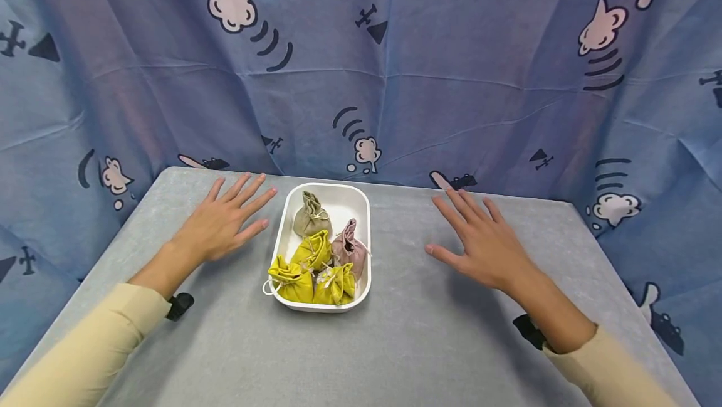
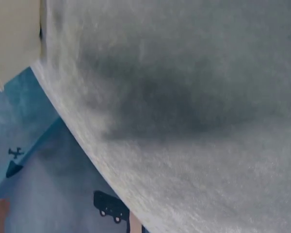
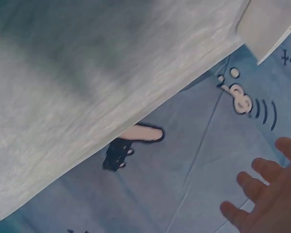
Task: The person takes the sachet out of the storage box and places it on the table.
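A white tray [image 1: 363,237] stands on the table with several small cloth pouches in it. One grey-green pouch [image 1: 310,219] lies at the back, a pink pouch [image 1: 348,249] at the right, and yellow pouches [image 1: 293,281] fill the front. Left of the tray, my left hand [image 1: 222,222] hovers palm down with its fingers spread, touching nothing. To the right, farther from the tray, my right hand [image 1: 485,244] is held the same way, its fingers extended; several of its fingers [image 3: 254,187] show in the right wrist view.
The grey table [image 1: 395,357] carries the tray near its back edge. Behind it and at both sides hangs a blue patterned curtain [image 1: 451,93]. A white drawstring [image 1: 269,286] hangs over the tray's left rim.
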Tool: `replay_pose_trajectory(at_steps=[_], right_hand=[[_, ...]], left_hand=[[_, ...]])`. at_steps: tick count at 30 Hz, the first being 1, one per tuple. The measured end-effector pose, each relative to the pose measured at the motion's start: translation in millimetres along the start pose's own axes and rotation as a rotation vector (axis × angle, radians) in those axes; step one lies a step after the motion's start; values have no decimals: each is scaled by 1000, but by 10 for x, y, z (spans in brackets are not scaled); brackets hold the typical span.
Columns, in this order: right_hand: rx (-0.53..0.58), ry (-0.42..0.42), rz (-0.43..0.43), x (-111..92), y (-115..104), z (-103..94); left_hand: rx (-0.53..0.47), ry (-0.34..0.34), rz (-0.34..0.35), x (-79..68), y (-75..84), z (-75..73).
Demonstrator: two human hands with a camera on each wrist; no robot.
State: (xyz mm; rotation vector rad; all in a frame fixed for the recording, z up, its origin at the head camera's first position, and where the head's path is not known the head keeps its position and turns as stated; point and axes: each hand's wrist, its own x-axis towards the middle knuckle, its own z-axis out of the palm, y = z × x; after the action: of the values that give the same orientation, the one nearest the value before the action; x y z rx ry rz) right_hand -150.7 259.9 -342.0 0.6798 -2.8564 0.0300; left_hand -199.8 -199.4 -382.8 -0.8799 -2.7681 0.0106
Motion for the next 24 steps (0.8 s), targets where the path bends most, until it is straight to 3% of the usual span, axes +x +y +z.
replay_pose_trajectory(at_steps=[5,12,24], right_hand=[[62,49,-96,39,-141,-32],[282,29,-174,59,-352,-64],[704,4,-232,138,-666,-18]], left_hand=[[-24,-68,81,3,79,32],[-81,-114,153,-11,158,73],[-152,-135,181,-14,204,151]])
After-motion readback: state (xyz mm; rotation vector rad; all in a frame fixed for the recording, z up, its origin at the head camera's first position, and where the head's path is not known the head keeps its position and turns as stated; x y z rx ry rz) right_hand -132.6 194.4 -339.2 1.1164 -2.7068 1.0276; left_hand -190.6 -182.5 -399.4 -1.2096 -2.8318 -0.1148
